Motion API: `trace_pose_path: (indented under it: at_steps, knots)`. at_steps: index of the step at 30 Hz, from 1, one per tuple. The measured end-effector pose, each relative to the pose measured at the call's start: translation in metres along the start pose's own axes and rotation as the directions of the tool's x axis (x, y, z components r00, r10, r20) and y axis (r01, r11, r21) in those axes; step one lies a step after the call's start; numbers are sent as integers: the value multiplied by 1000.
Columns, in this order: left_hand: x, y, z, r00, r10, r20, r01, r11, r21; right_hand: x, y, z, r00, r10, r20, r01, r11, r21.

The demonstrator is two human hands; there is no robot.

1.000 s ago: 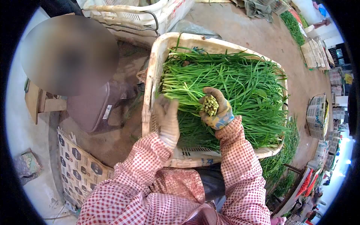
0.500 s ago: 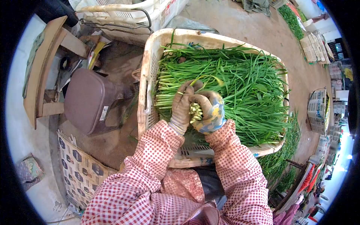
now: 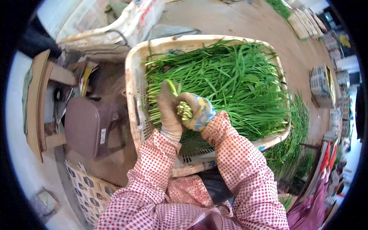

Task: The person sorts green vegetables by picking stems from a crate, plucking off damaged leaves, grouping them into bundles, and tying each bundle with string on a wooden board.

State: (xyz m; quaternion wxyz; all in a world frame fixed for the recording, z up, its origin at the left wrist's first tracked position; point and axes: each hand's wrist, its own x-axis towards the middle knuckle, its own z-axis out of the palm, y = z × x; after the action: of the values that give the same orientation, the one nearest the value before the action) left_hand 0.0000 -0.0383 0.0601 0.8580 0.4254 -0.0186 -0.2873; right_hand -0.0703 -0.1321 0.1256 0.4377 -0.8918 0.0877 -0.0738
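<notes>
A bunch of green stalks [image 3: 184, 110] is held in my right hand [image 3: 198, 112], its pale cut ends facing me. My gloved fingers wrap round it. Close against its left side is my left hand [image 3: 168, 111], gloved and blurred by motion; a yellow-green leaf [image 3: 172, 88] shows at its fingertips, and whether the fingers grip it is unclear. Both hands are above the left part of a cream plastic crate [image 3: 132, 82]. Long green leafy stalks [image 3: 226, 80] fill the crate, pale ends to the left.
On the left stand a brown stool [image 3: 81, 122] and a wooden frame [image 3: 40, 103]. Another crate [image 3: 92, 34] is at the upper left. Loose greens [image 3: 297, 130] lie right of the crate. A wrapped bundle [image 3: 322, 86] stands farther right, with a person in purple [image 3: 306, 211] at the lower right.
My left hand came in from the left to the bunch, touched it, then drew slightly apart, fingers raised. The view has shifted, and the person in purple shows more at the lower right.
</notes>
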Motion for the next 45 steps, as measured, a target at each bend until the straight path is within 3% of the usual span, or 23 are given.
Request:
trace_pose_path:
  at_steps: [2,5,6,7,8,9,12,13,14,18,20,27,31,33,34,35,36,37,39,40,42,43,45]
  knots:
    - [9,0,18,977,115,-179,-126,991,-52,3,2,-8,998,-38,40,38,999,-16]
    - [39,-46,-54,970,242,-23,-159,706,690,-6,5,-16,998,-57,-12,58,997,53]
    - [37,-61,-60,972,235,-15,-161,711,684,-7,0,-25,999,-50,-19,51,998,43]
    - [38,-85,-72,958,270,96,-137,137,981,-9,-6,-36,987,-82,-138,105,980,169]
    - [38,-101,-80,951,227,212,-73,-499,864,-11,-12,-45,961,-95,-259,171,943,286]
    - [32,-99,-77,975,176,132,-55,-386,921,-15,-14,-58,937,-110,-330,205,941,267]
    - [27,-80,-60,994,76,82,-39,-453,890,-21,-32,-101,891,-13,-453,250,847,468]
    - [32,-81,-58,993,85,81,-39,-409,912,-22,-38,-126,860,-138,-491,313,902,296]
    - [32,-79,-61,993,69,94,-58,-409,911,-28,-52,-141,842,22,-539,237,882,407]
    - [35,-79,-63,986,89,139,-89,-427,900,-72,-85,-230,780,-229,-583,-36,913,-406]
    - [32,-73,-47,997,67,42,-11,-412,911,-108,-103,-283,656,-298,-693,149,952,-268]
    - [35,-56,-36,998,-51,-22,-5,-464,886,-292,-223,-358,477,-253,-842,-368,812,-453]
    - [57,-15,-27,960,-262,-102,-21,-428,903,-414,-189,-339,171,-243,-955,-299,911,-285]
    - [35,35,7,903,-421,-83,-63,-321,945,-493,-129,-341,32,-38,-999,-274,961,-46]
    - [42,38,9,933,-360,-1,-166,-432,886,-487,-103,-310,66,-8,-998,-254,967,-24]
    - [35,43,15,926,-226,304,-375,-445,813,-468,-86,-269,142,-37,-989,-227,971,-69]
    - [24,45,24,803,-93,588,-554,-480,680,-453,-78,-244,199,-69,-977,-199,974,-109]
    - [4,46,44,779,-103,619,-586,-471,659,-444,-78,-228,214,-70,-974,-162,981,-106]
    - [-72,68,95,504,-151,850,-754,404,518,-433,-97,-210,149,71,-986,-13,997,70]
    - [-126,80,122,514,-336,789,-556,569,605,-442,-91,-211,134,35,-990,-37,999,31]
    - [-204,102,164,131,-788,601,-243,562,790,-446,-104,-205,105,61,-993,-18,998,59]
    - [-224,87,167,-149,-828,540,-135,558,819,-443,-117,-199,118,62,-991,29,997,66]
    - [-281,54,174,-552,-725,412,404,200,893,-437,-137,-188,159,-28,-987,48,999,-21]
